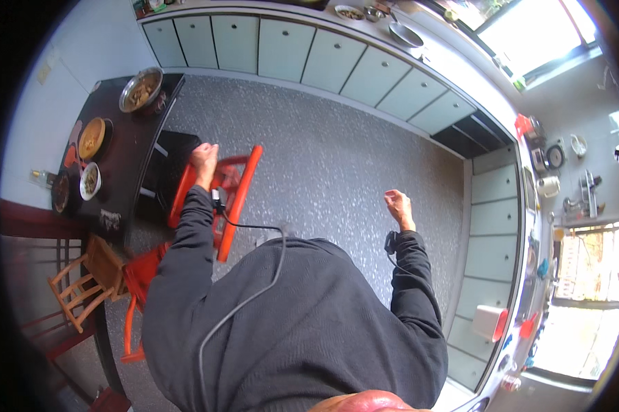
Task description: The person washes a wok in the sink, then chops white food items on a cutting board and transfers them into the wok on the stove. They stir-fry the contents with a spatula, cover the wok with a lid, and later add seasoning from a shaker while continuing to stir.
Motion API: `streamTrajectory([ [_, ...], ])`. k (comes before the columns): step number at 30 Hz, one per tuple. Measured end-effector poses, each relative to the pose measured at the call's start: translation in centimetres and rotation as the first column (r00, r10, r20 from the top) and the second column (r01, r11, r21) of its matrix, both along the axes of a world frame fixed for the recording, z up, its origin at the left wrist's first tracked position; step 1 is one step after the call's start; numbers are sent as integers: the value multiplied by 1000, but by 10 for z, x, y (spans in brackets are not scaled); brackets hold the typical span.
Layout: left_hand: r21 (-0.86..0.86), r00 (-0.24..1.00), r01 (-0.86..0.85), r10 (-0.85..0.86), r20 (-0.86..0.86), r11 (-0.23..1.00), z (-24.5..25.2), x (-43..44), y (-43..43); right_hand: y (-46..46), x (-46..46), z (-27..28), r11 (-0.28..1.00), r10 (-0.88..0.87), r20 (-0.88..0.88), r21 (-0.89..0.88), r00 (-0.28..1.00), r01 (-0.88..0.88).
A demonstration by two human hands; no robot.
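My left hand [205, 162] is loosely curled, with nothing seen in it. It hangs over a red chair [237, 206] beside a dark table [121, 170]; contact with the chair cannot be made out. Out to the right, my right hand [399, 206] is held above the speckled grey floor [320, 154], its fingers curled and no object showing in them. Small black devices [391, 242] are strapped at both wrists. From the left one a cable [247, 304] runs across my dark top.
A steel basin [125, 103], a yellow bowl [101, 129] and a white bowl [98, 180] hold food on the table. Another red chair [139, 270] and a wooden chair [103, 265] stand at lower left. Pale cabinets [335, 56] line the far side and right; a frying pan [406, 36] rests above.
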State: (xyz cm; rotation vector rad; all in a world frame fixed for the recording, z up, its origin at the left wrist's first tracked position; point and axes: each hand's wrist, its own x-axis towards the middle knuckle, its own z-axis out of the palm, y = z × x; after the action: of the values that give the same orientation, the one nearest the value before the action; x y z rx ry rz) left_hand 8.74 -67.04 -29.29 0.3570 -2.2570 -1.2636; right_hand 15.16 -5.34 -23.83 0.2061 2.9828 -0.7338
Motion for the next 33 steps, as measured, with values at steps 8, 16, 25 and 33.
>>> streamTrajectory([
  [8,28,991,130,-129,-25,991,59,-260,71,6,-306,36,995,58,-279,98,959,-31],
  [16,-27,978,68,-61,200,997,43,-432,33,-111,-673,97,939,335,-504,113,796,-324],
  [25,-50,973,-91,99,208,995,34,-553,-88,-356,-964,192,822,564,-483,254,670,-509],
  [33,-184,982,191,-186,45,964,86,-818,-190,-475,-1087,199,389,833,0,709,553,-588],
])
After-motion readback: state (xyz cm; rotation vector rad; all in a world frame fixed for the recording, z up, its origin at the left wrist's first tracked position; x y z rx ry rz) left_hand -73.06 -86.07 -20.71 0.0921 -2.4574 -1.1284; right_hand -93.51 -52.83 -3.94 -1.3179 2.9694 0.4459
